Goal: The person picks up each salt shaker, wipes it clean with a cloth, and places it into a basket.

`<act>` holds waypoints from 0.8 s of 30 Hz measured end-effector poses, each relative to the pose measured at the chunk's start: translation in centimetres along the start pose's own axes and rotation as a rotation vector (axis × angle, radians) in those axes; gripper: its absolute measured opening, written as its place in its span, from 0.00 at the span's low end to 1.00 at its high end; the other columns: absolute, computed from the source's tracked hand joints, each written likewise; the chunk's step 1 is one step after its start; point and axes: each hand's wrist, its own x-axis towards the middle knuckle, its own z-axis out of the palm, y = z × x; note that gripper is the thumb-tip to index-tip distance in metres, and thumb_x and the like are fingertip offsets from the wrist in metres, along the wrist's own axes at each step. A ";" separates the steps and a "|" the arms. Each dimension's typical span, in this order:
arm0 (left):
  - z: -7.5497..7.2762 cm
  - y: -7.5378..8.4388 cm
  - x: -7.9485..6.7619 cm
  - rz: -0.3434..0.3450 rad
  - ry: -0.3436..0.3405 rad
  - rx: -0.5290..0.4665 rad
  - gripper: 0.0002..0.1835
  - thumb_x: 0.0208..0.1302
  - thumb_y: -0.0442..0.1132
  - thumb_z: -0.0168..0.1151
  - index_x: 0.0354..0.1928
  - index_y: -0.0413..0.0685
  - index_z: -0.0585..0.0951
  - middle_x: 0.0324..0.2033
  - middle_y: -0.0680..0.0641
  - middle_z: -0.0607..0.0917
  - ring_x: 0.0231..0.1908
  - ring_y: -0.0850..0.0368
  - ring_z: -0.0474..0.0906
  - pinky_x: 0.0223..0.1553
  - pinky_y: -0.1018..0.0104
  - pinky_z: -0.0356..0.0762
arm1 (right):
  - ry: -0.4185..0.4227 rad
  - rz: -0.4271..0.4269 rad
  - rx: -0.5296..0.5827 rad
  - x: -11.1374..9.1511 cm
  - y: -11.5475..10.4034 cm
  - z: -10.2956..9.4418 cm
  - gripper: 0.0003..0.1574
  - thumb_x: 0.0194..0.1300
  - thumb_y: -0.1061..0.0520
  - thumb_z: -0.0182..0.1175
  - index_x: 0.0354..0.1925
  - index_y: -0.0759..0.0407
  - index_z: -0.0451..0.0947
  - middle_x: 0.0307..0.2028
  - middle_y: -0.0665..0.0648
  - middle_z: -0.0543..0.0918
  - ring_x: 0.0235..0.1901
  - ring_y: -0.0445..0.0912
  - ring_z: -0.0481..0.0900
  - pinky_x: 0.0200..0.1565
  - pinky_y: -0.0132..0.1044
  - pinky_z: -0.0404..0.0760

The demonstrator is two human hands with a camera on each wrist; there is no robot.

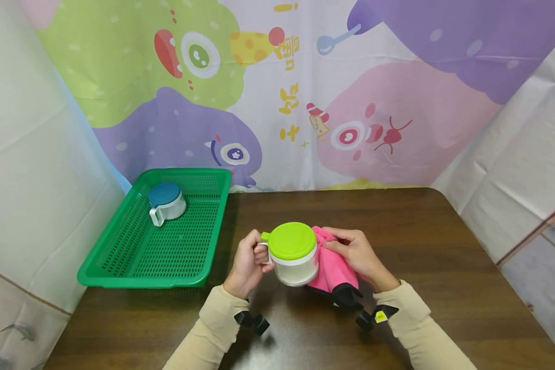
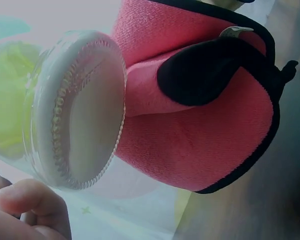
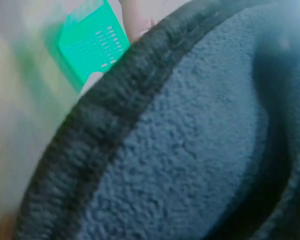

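Above the table, my left hand point(image 1: 250, 263) grips the white handle of a clear jar point(image 1: 297, 271) with a lime-green lid point(image 1: 292, 240). The jar is slightly tilted, and its ridged base point(image 2: 92, 110) faces the left wrist camera. My right hand point(image 1: 358, 257) pinches a pink cloth point(image 1: 334, 267) with black edging against the jar's right side. Folds of the cloth hang below the fingers. In the right wrist view the cloth's dark edge and grey-looking pile point(image 3: 190, 125) fill most of the picture and hide the right fingers.
A green plastic basket point(image 1: 216, 226) stands at the left of the brown wooden table point(image 1: 425, 231). Inside it sits a similar jar point(image 1: 172, 209) with a blue lid point(image 1: 164, 193) and a white handle. A cartoon-printed curtain point(image 1: 300, 169) hangs behind the table's far edge.
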 end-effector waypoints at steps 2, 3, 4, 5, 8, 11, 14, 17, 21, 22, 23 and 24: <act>0.1 0.0 0.0 0.012 0.015 0.003 0.22 0.62 0.38 0.33 0.08 0.57 0.56 0.06 0.61 0.57 0.10 0.66 0.51 0.15 0.74 0.54 | 0.015 -0.015 0.005 -0.1 -0.2 0.0 0.24 0.62 0.65 0.61 0.57 0.72 0.75 0.52 0.74 0.80 0.44 0.41 0.82 0.45 0.27 0.80; 0.1 0.0 0.0 0.017 0.022 0.005 0.22 0.62 0.38 0.33 0.08 0.57 0.56 0.06 0.61 0.57 0.10 0.66 0.51 0.15 0.74 0.54 | 0.023 -0.019 0.006 -0.1 -0.3 0.0 0.24 0.62 0.65 0.61 0.57 0.72 0.75 0.51 0.74 0.80 0.42 0.38 0.81 0.45 0.27 0.81; 0.1 0.0 -0.1 0.021 0.028 0.008 0.22 0.62 0.38 0.33 0.08 0.57 0.55 0.06 0.61 0.57 0.10 0.67 0.50 0.15 0.74 0.54 | 0.030 -0.023 0.008 -0.2 -0.3 0.0 0.24 0.62 0.65 0.61 0.56 0.73 0.75 0.51 0.75 0.80 0.41 0.36 0.81 0.44 0.27 0.81; 0.2 0.0 -0.1 0.024 0.034 0.011 0.22 0.62 0.39 0.34 0.08 0.57 0.55 0.06 0.61 0.57 0.10 0.67 0.50 0.15 0.74 0.54 | 0.033 -0.025 0.011 -0.2 -0.4 0.0 0.24 0.62 0.65 0.61 0.56 0.73 0.75 0.51 0.75 0.80 0.41 0.36 0.81 0.44 0.27 0.81; 0.2 0.0 -0.1 0.023 0.049 0.010 0.22 0.61 0.39 0.34 0.08 0.57 0.55 0.06 0.62 0.57 0.10 0.67 0.49 0.15 0.73 0.53 | 0.045 -0.034 0.001 -0.2 -0.5 -0.1 0.24 0.62 0.66 0.61 0.56 0.73 0.75 0.51 0.75 0.80 0.42 0.36 0.81 0.44 0.26 0.80; 0.2 0.0 0.0 0.022 0.059 0.008 0.22 0.62 0.39 0.34 0.08 0.57 0.55 0.06 0.62 0.57 0.11 0.67 0.49 0.15 0.73 0.53 | 0.049 -0.032 0.002 -0.3 -0.6 -0.1 0.24 0.62 0.66 0.61 0.56 0.73 0.75 0.51 0.76 0.80 0.42 0.37 0.81 0.45 0.26 0.80; 0.2 0.0 0.0 0.024 0.067 0.010 0.22 0.62 0.39 0.34 0.08 0.57 0.55 0.06 0.61 0.56 0.11 0.67 0.49 0.15 0.73 0.53 | 0.056 -0.018 -0.006 -0.4 -0.8 0.0 0.24 0.62 0.66 0.61 0.56 0.72 0.75 0.51 0.75 0.80 0.41 0.37 0.80 0.43 0.27 0.81; 0.2 0.0 0.0 0.031 0.074 0.016 0.22 0.62 0.39 0.34 0.08 0.56 0.54 0.06 0.61 0.55 0.11 0.66 0.49 0.15 0.73 0.53 | 0.061 -0.004 -0.015 -0.5 -1.0 0.0 0.24 0.62 0.66 0.61 0.57 0.71 0.75 0.51 0.74 0.80 0.40 0.37 0.80 0.43 0.27 0.81; 0.1 0.0 0.0 0.042 0.097 0.022 0.21 0.62 0.39 0.34 0.09 0.55 0.53 0.07 0.60 0.55 0.10 0.66 0.50 0.15 0.73 0.53 | 0.072 -0.001 -0.003 -0.6 -1.2 0.0 0.24 0.62 0.66 0.61 0.57 0.71 0.75 0.52 0.74 0.80 0.40 0.37 0.80 0.43 0.27 0.81; 0.1 -0.1 0.0 0.044 0.107 0.024 0.21 0.61 0.39 0.35 0.09 0.54 0.53 0.07 0.60 0.55 0.10 0.66 0.50 0.15 0.73 0.53 | 0.073 -0.006 -0.005 -0.6 -1.3 0.0 0.24 0.62 0.66 0.61 0.57 0.71 0.75 0.51 0.74 0.80 0.40 0.37 0.80 0.43 0.27 0.80; 0.1 -0.1 0.0 0.045 0.114 0.026 0.21 0.61 0.39 0.35 0.09 0.54 0.53 0.07 0.60 0.55 0.10 0.66 0.50 0.15 0.73 0.53 | 0.076 -0.007 -0.004 -0.6 -1.4 0.0 0.24 0.62 0.66 0.61 0.57 0.71 0.75 0.51 0.74 0.80 0.39 0.37 0.80 0.43 0.27 0.80; 0.1 -0.1 0.0 0.046 0.120 0.026 0.21 0.61 0.39 0.35 0.09 0.54 0.53 0.07 0.59 0.56 0.10 0.66 0.50 0.15 0.73 0.53 | 0.078 -0.008 -0.003 -0.6 -1.4 0.1 0.24 0.62 0.66 0.61 0.57 0.71 0.75 0.51 0.74 0.80 0.39 0.36 0.80 0.43 0.27 0.80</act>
